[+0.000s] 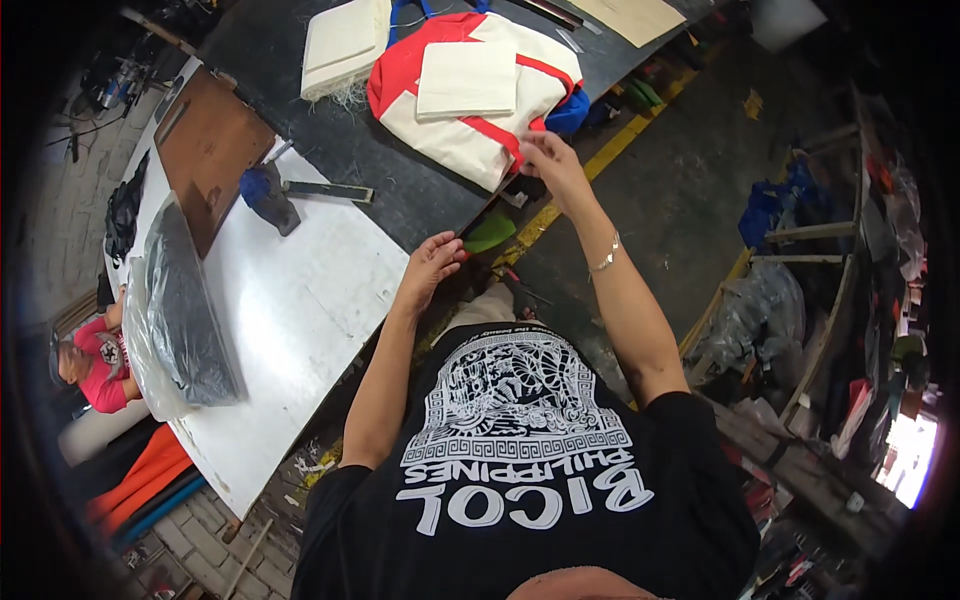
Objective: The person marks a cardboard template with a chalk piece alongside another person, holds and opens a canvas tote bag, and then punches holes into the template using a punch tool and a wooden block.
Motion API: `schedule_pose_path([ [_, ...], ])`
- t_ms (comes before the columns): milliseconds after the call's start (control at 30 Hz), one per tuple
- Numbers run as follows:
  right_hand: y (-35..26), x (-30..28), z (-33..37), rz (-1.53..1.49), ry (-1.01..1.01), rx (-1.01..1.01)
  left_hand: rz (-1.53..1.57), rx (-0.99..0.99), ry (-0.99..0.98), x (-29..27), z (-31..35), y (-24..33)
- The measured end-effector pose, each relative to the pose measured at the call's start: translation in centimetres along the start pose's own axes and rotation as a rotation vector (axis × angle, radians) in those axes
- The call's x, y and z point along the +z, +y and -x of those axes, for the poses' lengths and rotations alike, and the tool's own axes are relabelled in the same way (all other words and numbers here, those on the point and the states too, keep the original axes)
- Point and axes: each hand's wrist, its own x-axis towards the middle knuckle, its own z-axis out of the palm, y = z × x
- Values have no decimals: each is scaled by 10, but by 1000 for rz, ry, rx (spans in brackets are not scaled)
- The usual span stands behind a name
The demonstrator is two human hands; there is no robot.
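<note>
A cream cloth bag (pixel 545 85) with red panels, red straps and some blue lies on the dark table. My right hand (pixel 550 160) is at its near right corner, thumb and fingers pinched at the red trim. A stack of square cream cloth pieces (pixel 466 80) rests on top of the bag. Just off the table's near corner is my left hand (pixel 432 265), its fingers loosely bent and slightly apart, with nothing visible in them. A green piece (pixel 489 233) of material shows beyond its fingertips, below the table edge.
Frayed cream cloth (pixel 345 45) lies left of the bag. A white-topped table (pixel 300 290) carries a brown board (pixel 210 150), a dark blue object (pixel 266 195) and a plastic-wrapped bundle (pixel 190 310). Another person (pixel 105 355) is at far left. Wooden racks (pixel 815 235) stand right.
</note>
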Motion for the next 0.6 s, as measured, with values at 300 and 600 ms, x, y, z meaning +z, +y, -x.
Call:
schedule_pose_path([
  [300,-3,-6,-163,85,25,415,303,24,150,18,-97,39],
  [600,25,-13,-224,822,-128,215,493,-17,116,36,-141,50],
])
